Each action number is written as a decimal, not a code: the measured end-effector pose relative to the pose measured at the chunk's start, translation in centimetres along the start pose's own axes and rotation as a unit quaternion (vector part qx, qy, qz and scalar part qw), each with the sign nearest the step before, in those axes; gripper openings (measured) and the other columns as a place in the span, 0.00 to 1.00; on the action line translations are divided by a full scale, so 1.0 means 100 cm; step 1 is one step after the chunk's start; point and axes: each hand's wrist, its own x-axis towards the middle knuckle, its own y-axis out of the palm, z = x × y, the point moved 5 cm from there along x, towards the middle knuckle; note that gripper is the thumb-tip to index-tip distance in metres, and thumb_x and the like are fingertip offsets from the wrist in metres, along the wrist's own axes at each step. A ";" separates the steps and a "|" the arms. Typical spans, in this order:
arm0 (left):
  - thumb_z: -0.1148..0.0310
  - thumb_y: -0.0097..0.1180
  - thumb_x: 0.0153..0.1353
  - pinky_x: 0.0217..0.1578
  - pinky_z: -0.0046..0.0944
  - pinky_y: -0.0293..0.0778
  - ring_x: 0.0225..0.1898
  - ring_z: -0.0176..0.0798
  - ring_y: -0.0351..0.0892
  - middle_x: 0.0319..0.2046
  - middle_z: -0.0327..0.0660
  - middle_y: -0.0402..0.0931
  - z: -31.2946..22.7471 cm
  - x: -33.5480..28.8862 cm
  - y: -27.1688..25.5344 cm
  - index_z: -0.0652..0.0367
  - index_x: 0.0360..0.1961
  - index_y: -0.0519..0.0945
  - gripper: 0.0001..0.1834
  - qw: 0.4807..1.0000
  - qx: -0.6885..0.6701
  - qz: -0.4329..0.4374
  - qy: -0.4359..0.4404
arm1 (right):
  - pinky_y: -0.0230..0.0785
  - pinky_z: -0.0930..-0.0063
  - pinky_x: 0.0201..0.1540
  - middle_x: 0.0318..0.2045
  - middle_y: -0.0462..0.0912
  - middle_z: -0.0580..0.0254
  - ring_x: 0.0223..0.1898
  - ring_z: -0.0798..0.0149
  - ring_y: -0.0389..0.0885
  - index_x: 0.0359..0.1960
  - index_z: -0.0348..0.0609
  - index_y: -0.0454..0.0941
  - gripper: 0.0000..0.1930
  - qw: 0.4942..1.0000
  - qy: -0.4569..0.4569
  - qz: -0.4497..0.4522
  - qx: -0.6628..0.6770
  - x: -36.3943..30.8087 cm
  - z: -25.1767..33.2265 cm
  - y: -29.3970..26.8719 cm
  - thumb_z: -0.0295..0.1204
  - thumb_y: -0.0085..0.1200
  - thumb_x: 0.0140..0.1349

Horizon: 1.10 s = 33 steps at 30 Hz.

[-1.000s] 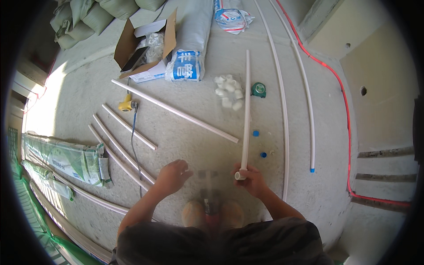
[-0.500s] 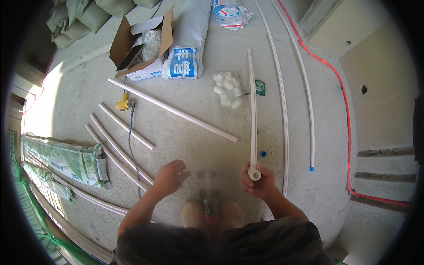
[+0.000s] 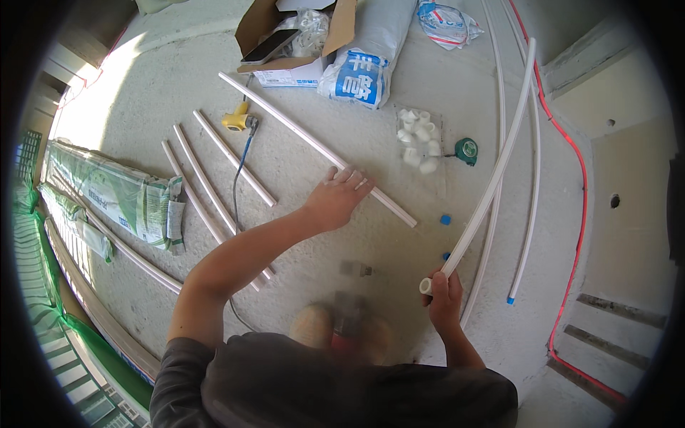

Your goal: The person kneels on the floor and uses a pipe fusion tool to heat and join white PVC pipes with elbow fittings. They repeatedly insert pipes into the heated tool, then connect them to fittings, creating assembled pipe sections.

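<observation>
R grip [image 3: 444,299] round pipe [image 3: 494,180], L grip [image 3: 335,202] on 2nd pipe [image 3: 282,127], hold unclear, bag [image 3: 437,176] w/ fittings [image 3: 422,134], ctn [image 3: 289,77] w/ bags [image 3: 308,32]

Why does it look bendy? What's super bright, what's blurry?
Head view: long white plastic pipe in right hand looks bowed, probably the fisheye lens; head view, upper left: sunlight glares on grey concrete floor; head view, bottom: grey-and-red object blurs.
</observation>
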 end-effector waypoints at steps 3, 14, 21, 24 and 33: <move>0.80 0.57 0.58 0.71 0.62 0.61 0.72 0.55 0.66 0.63 0.48 0.71 0.006 0.022 0.018 0.56 0.68 0.73 0.34 1.000 0.002 0.002 0.021 | 0.69 0.76 0.26 0.28 0.77 0.66 0.23 0.73 0.75 0.43 0.41 0.74 0.07 0.994 -0.088 -0.066 0.025 -0.004 0.007 -0.015 0.32 0.51 0.74; 0.79 0.58 0.46 0.36 0.49 0.79 0.39 0.50 0.81 0.34 0.43 0.73 -0.022 0.040 -0.048 0.58 0.30 0.75 0.09 0.986 -0.002 -0.082 0.143 | 0.74 0.75 0.33 0.32 0.80 0.62 0.29 0.73 0.78 0.47 0.39 0.75 0.08 0.995 -0.068 0.017 0.076 -0.007 0.024 -0.040 0.22 0.56 0.68; 0.78 0.58 0.41 0.25 0.49 0.76 0.26 0.51 0.80 0.27 0.43 0.73 -0.061 0.003 -0.152 0.59 0.24 0.73 0.08 0.993 0.034 -0.064 0.091 | 0.78 0.62 0.44 0.45 0.86 0.51 0.38 0.59 0.85 0.50 0.35 0.78 0.09 0.964 -0.185 0.032 0.189 -0.008 0.072 -0.023 0.20 0.53 0.71; 0.79 0.58 0.40 0.26 0.50 0.76 0.26 0.52 0.80 0.26 0.44 0.73 -0.068 -0.009 -0.170 0.59 0.24 0.73 0.08 0.994 0.012 -0.058 0.090 | 0.79 0.59 0.49 0.53 0.85 0.49 0.44 0.58 0.86 0.55 0.34 0.79 0.13 0.946 -0.194 0.056 0.254 -0.008 0.088 -0.014 0.19 0.53 0.70; 0.79 0.57 0.42 0.28 0.53 0.78 0.27 0.56 0.81 0.26 0.46 0.74 -0.083 -0.026 -0.167 0.62 0.26 0.75 0.07 0.998 -0.019 0.014 0.062 | 0.82 0.62 0.44 0.56 0.83 0.43 0.40 0.59 0.87 0.54 0.36 0.79 0.17 0.965 -0.187 0.053 0.174 -0.017 0.096 0.010 0.13 0.54 0.64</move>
